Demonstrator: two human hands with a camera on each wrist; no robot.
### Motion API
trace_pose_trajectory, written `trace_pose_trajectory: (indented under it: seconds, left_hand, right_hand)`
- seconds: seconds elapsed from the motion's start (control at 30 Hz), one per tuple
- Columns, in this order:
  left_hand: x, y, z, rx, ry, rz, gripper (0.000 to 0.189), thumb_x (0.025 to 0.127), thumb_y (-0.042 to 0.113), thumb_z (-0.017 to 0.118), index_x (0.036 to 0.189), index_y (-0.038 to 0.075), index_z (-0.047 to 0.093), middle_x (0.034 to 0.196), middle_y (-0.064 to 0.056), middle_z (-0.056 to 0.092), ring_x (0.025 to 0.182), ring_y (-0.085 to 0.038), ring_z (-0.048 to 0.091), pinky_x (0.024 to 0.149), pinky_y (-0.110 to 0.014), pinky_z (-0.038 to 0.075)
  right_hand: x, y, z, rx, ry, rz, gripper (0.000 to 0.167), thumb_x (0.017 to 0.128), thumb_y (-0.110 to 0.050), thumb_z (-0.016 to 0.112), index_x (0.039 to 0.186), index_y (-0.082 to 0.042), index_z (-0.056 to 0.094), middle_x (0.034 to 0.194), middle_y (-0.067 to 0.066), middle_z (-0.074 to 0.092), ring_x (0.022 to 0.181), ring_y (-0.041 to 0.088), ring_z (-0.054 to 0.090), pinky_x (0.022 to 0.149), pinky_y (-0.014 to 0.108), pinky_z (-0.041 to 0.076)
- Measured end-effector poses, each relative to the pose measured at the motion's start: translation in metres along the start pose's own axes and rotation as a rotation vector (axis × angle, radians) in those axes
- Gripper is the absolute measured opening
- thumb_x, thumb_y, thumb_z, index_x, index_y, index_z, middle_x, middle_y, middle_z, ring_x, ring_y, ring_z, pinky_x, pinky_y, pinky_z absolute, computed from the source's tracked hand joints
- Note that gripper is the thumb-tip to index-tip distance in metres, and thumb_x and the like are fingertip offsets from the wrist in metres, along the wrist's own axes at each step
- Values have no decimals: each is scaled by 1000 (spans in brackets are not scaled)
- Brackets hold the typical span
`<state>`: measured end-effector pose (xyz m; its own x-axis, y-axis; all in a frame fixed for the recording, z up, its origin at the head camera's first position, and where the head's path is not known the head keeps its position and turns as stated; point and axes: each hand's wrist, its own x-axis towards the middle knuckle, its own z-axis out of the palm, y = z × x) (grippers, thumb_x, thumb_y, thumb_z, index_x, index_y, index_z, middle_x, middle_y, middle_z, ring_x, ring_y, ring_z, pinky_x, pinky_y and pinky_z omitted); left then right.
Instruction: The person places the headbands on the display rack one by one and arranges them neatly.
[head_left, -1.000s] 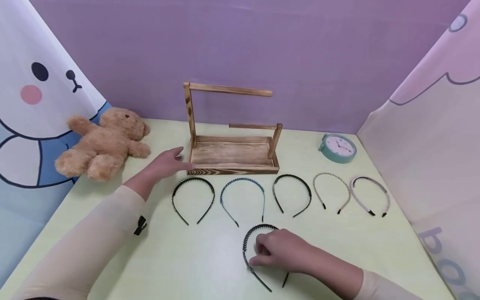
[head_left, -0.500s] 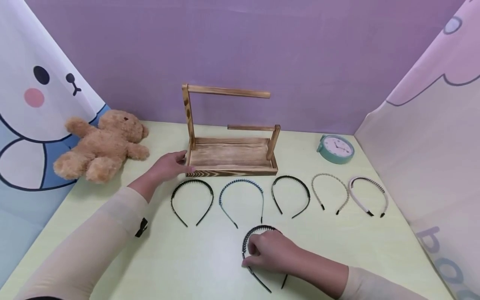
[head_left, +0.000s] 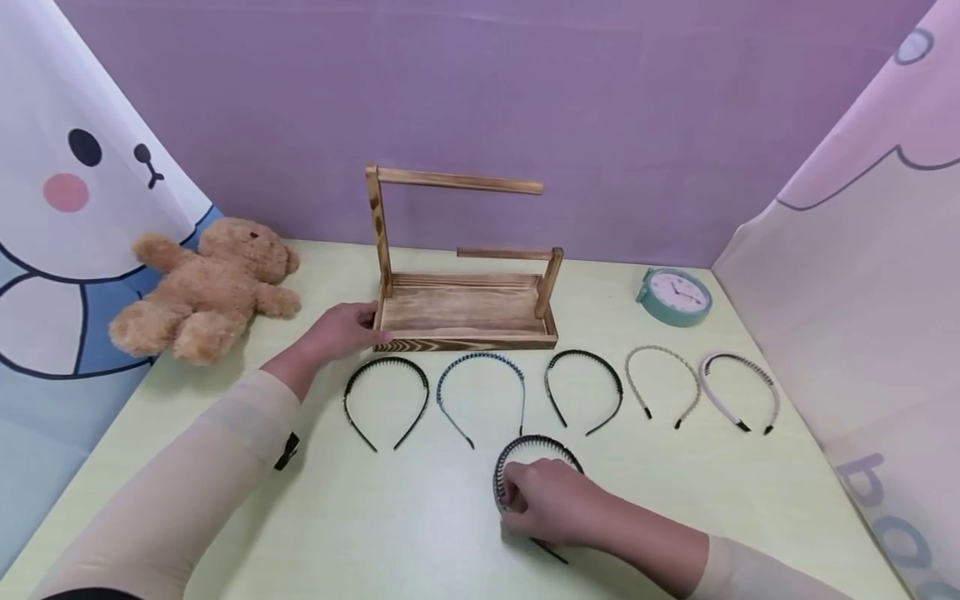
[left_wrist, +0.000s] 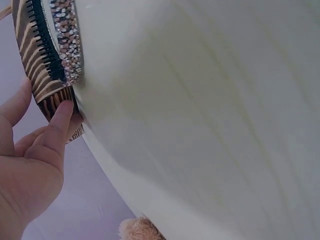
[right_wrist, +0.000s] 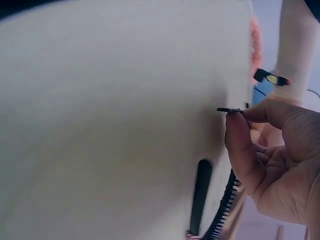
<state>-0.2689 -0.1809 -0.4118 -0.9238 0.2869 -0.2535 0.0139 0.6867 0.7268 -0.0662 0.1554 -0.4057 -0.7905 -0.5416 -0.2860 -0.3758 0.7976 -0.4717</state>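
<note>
A dark wooden rack with a tray base point(head_left: 465, 342) and two bars stands at the back of the table. My left hand point(head_left: 341, 332) grips its left end, thumb at the front corner; the left wrist view shows the fingers on the striped wood point(left_wrist: 32, 65). Over the table's front middle, my right hand point(head_left: 555, 504) pinches a black toothed headband point(head_left: 538, 439) by one side, and its top arc tilts up. In the right wrist view, a dark tip point(right_wrist: 227, 109) pokes out between thumb and forefinger. The palm side hides part of the headband in the head view.
Between rack and right hand lie a black headband point(head_left: 387, 361), a blue one point(head_left: 480, 356) and another black one point(head_left: 583, 353). Farther right are a beaded headband point(head_left: 663, 348) and a pale one point(head_left: 716, 396). A teddy bear point(head_left: 213, 292) and a green clock point(head_left: 675, 310) sit at the sides.
The right hand's fingers have closed on the black headband, lifting and tilting it with its arc slightly forward. The left hand has come from beside the rack to grip its left end.
</note>
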Motion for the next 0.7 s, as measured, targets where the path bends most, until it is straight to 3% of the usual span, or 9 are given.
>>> trace_pose_trajectory:
  seconds: [0.27, 0.43, 0.7]
  left_hand:
    - [-1, 2, -2, 15, 9, -2, 80, 97, 32, 64, 156, 1, 20, 154, -24, 35, 141, -39, 36, 113, -52, 35]
    - [-1, 1, -2, 13, 4, 3, 79, 97, 31, 63, 156, 3, 20, 154, -23, 35, 141, -39, 36, 113, -52, 34]
    - [1, 1, 1, 28, 1, 10, 78, 98, 32, 63, 157, 5, 20, 154, -22, 36, 141, -38, 36, 114, -52, 34]
  right_hand:
    - [-10, -3, -44, -9, 145, -54, 9, 87, -22, 68, 91, -19, 61, 69, -20, 61, 59, -4, 52, 59, 20, 47]
    - [-10, -1, -69, 27, 249, -40, 8, 89, -20, 66, 95, -20, 60, 73, -18, 63, 60, -3, 55, 59, 21, 49]
    - [4, 1, -92, 107, 369, -58, 7, 94, -23, 65, 98, -23, 59, 89, -13, 68, 81, 3, 63, 67, 25, 53]
